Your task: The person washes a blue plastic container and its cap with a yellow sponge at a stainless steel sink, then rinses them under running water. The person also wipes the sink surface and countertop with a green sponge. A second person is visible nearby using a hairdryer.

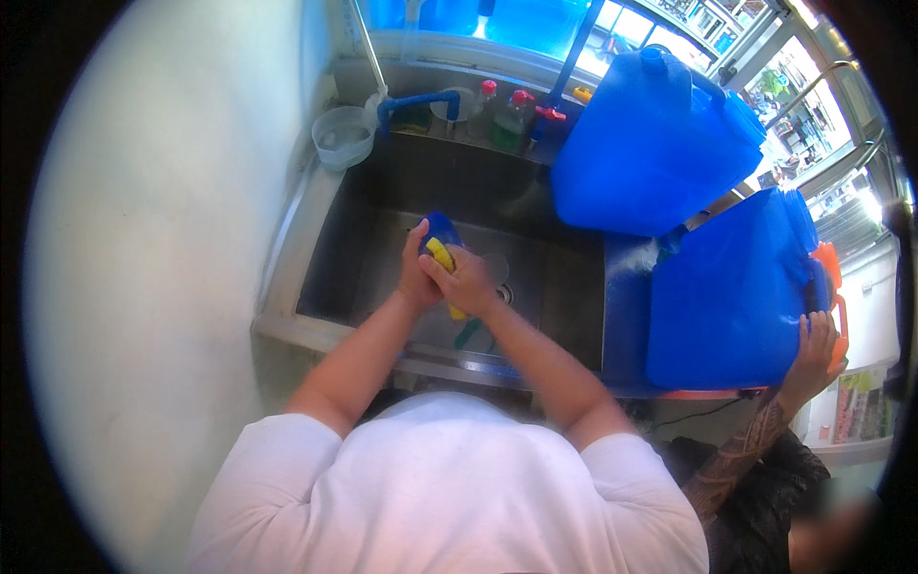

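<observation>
Over the steel sink (559, 306), both my hands are closed around a small blue object (441, 228) whose kind I cannot make out. My left hand (415, 275) grips it from the left side. From the right, my right hand (470, 283) presses a yellow sponge or cloth (439, 253) against it. More yellow shows below the fingers. The hands cover most of both things. A thin green item, too blurred to name, lies on the sink bottom below my hands, near the drain.
A blue tap (421, 99) reaches over the sink's back left corner, beside a clear plastic tub (342, 140). Red-capped bottles (511, 120) line the back ledge. Two big blue jerrycans (622, 143) stand at the right; another person's hand (818, 346) touches the nearer one. A wall (182, 287) bounds the left.
</observation>
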`<action>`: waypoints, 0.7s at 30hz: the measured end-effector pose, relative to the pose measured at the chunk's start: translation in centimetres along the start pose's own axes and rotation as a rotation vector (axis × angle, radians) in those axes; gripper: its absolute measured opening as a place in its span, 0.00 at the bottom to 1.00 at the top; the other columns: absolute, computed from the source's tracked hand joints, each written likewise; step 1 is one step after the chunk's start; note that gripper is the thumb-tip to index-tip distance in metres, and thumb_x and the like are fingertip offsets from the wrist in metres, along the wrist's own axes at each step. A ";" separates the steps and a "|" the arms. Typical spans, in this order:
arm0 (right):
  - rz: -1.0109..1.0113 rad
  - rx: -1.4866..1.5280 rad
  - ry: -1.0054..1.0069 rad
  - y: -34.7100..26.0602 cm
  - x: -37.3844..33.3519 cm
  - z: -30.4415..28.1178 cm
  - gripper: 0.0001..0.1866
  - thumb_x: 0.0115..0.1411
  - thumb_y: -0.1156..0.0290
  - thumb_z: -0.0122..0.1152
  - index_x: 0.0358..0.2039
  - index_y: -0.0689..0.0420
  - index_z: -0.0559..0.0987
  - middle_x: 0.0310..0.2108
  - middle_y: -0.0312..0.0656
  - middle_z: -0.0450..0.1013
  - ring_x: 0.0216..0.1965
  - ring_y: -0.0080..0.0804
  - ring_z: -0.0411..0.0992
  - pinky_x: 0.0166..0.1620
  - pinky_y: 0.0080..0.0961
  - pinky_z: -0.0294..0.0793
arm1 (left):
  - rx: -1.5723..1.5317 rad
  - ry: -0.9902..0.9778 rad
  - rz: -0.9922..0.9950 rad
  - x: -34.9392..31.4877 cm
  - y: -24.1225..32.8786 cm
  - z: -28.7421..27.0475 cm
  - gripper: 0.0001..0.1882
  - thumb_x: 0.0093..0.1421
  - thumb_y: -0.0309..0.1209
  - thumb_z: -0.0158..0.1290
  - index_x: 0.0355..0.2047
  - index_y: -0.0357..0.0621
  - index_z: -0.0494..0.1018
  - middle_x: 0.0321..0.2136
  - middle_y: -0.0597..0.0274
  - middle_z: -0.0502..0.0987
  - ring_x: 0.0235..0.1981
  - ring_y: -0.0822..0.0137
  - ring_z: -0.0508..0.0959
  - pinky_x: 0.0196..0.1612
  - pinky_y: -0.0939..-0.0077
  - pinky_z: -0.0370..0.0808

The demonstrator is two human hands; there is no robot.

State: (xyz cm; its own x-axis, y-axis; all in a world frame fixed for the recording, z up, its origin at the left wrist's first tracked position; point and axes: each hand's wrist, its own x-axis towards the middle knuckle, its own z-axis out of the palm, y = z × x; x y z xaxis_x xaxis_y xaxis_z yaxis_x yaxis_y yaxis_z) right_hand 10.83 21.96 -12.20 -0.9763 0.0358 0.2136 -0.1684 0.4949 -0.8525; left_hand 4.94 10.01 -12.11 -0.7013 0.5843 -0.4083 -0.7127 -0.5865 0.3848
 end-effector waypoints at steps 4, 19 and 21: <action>-0.073 -0.042 0.080 -0.4 -0.7 1.3 0.19 0.60 0.53 0.62 0.39 0.59 0.77 0.33 0.49 0.75 0.35 0.45 0.75 0.38 0.35 0.71 | 0.059 0.048 0.038 -1.0 0.0 0.7 0.28 0.56 0.60 0.54 0.40 0.49 0.70 0.33 0.61 0.72 0.37 0.63 0.75 0.45 0.64 0.74; -0.061 -0.006 -0.025 -2.0 -0.9 1.0 0.19 0.61 0.52 0.61 0.39 0.56 0.77 0.34 0.47 0.74 0.41 0.49 0.73 0.44 0.39 0.71 | 0.118 0.147 0.197 -2.8 1.1 0.3 0.38 0.54 0.69 0.51 0.47 0.47 0.70 0.39 0.57 0.74 0.44 0.60 0.75 0.51 0.63 0.74; -0.279 -0.163 -0.036 -2.1 -0.6 0.6 0.19 0.61 0.53 0.60 0.40 0.57 0.77 0.35 0.48 0.74 0.41 0.50 0.73 0.44 0.39 0.70 | 0.154 0.075 0.053 -3.1 1.3 0.3 0.38 0.55 0.68 0.50 0.48 0.47 0.70 0.40 0.57 0.75 0.44 0.59 0.76 0.51 0.63 0.74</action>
State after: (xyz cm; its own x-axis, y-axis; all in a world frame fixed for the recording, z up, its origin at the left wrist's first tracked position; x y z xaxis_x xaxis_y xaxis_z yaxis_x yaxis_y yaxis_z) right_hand 11.71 20.36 -10.87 -0.9002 -0.1503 0.4087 -0.4091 0.6136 -0.6753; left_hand 6.17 7.62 -10.05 -0.7390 0.5078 -0.4428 -0.6726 -0.5188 0.5277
